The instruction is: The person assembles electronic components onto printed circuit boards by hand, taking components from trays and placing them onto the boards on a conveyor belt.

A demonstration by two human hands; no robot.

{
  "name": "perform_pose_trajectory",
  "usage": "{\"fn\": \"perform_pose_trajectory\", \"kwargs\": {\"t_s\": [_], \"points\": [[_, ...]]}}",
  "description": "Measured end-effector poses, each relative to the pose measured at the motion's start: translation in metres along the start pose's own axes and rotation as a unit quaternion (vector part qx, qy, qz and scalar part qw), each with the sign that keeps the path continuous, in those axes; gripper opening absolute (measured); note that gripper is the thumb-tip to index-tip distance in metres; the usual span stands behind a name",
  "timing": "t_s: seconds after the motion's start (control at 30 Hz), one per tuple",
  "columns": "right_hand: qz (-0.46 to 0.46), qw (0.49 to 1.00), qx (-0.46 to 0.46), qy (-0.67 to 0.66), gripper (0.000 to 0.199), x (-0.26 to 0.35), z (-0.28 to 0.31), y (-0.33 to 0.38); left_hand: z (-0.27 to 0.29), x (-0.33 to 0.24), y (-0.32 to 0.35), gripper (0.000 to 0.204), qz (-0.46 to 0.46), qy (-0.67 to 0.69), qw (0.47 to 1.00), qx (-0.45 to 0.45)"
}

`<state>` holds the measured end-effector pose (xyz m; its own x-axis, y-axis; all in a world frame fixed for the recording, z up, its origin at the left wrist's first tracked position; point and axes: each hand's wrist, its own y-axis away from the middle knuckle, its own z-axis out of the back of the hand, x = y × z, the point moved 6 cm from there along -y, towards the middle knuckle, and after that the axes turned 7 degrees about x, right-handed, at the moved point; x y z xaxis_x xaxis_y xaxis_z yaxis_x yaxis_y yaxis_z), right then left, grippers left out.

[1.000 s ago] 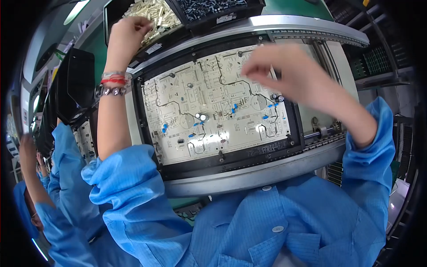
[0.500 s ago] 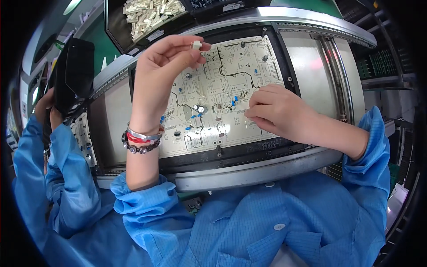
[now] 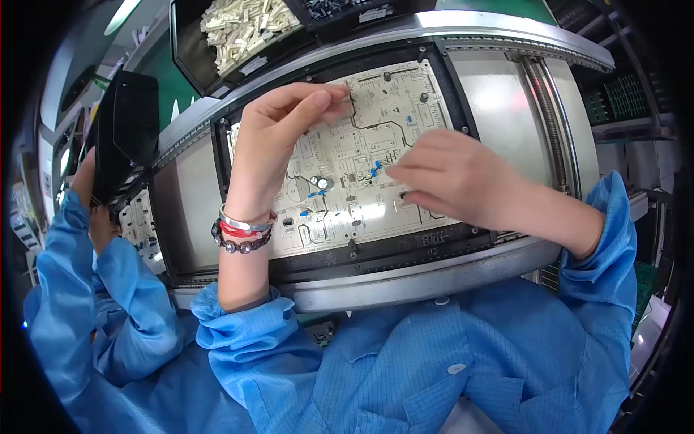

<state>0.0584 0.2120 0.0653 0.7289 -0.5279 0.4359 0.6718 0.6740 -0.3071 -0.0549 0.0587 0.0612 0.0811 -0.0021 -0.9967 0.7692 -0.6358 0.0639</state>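
Note:
A pale printed circuit board [image 3: 369, 137] lies in a black frame before me, with blue parts [image 3: 376, 169] and round capacitors [image 3: 322, 182] on it. My left hand [image 3: 293, 119], wearing bracelets at the wrist, is over the board's upper left part. Its thumb and forefinger are pressed together and blurred at the tips, so what they hold is hidden. Above the board's right half is my right hand [image 3: 455, 177], fingers curled and smeared by motion. Its fingertips are close to the blue parts; anything between them is too small to make out.
Metal rails [image 3: 405, 286] run along both sides of the frame. Beyond the far rail stand a black bin of white connectors [image 3: 249, 29] and a bin of dark parts [image 3: 325, 9]. At left, a co-worker's blue sleeve [image 3: 137, 282] and a black bin [image 3: 130, 130] are close by.
My left hand has come down and right; the white connector seen at its fingertips is now out of sight. My right hand's fingers have shifted slightly left. The view has moved a little.

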Motion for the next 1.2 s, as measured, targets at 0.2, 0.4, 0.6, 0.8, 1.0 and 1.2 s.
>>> {"fn": "perform_pose_trajectory", "kwargs": {"t_s": [0.2,0.4,0.6,0.8,1.0,1.2], "points": [[-0.037,0.997,-0.068,0.023,0.033,-0.024,0.052,0.011,-0.016,-0.004,-0.005,0.018,0.006,-0.034,0.998,0.046],[-0.097,0.989,-0.078,0.078,0.028,-0.040,0.091,0.042,-0.037,0.001,-0.014,0.017,0.030,0.022,0.996,0.081],[-0.179,0.977,-0.090,0.067,0.030,-0.047,0.112,0.084,-0.076,0.006,-0.032,0.014,0.051,-0.078,0.987,0.129],[-0.226,0.968,-0.079,0.074,0.028,-0.050,0.114,0.117,-0.093,0.012,-0.039,0.021,-0.057,-0.289,0.950,0.103],[-0.228,0.965,-0.103,0.081,0.027,-0.049,0.117,0.137,-0.093,0.004,-0.033,0.036,-0.155,-0.505,0.847,0.063],[-0.233,0.961,-0.123,0.082,0.027,-0.046,0.118,0.155,-0.095,-0.002,-0.029,0.035,-0.134,-0.539,0.831,0.027]]}}
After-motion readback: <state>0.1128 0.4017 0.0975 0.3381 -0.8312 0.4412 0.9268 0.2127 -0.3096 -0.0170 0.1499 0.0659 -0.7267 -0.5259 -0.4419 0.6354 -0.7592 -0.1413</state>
